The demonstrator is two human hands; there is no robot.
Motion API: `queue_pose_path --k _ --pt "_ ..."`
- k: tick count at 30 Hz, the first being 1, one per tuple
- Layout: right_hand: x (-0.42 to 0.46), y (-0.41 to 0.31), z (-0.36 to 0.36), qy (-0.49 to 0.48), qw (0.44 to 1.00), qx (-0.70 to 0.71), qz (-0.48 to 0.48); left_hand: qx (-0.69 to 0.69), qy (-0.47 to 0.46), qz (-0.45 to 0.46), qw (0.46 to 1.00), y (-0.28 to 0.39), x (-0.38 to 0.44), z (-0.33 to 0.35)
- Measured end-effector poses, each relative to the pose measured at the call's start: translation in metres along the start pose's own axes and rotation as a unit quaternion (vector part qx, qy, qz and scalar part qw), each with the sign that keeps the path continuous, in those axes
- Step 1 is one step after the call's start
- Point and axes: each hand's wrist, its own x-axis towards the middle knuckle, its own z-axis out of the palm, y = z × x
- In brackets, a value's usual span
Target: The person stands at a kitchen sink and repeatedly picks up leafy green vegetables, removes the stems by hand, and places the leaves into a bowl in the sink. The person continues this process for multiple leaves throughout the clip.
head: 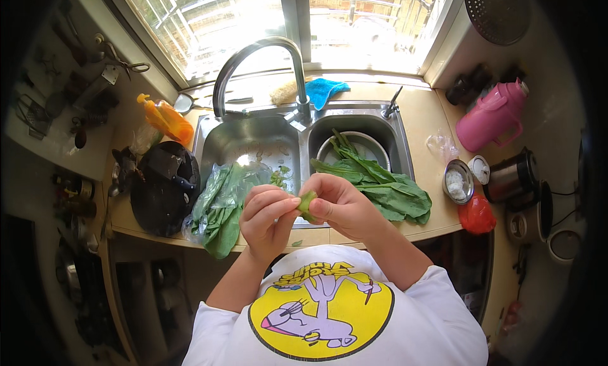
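Between both hands, above the front rim of the sink, is a small green piece of leafy vegetable. My left hand pinches it from one side with thumb and fingertips. My right hand grips the other side, its fingers curled round. Left of my hands, a clear plastic bag of long green leaves hangs over the sink's front edge. To the right, more loose leaves lie across the right basin, partly over a round metal pan. Green scraps lie in the left basin.
A curved faucet arches over the left basin. A black wok with a knife in it stands left, near an orange bottle. On the right are a bowl of white grains, a red bag and a pink thermos.
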Motion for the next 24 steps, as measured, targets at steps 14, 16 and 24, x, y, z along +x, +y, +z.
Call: queue_pose_path --k 14,16,24 --pt "0.000 0.016 -0.017 0.074 0.997 0.017 0.005 -0.094 -0.019 -0.156 0.983 -0.024 -0.005 -0.017" --pt "0.003 0.005 -0.022 0.061 0.998 0.018 0.016 -0.090 -0.058 -0.111 0.988 -0.019 -0.010 -0.016" --pt "0.005 0.013 -0.002 0.016 0.990 0.124 0.060 -0.153 -0.072 -0.134 0.976 -0.007 -0.006 -0.019"
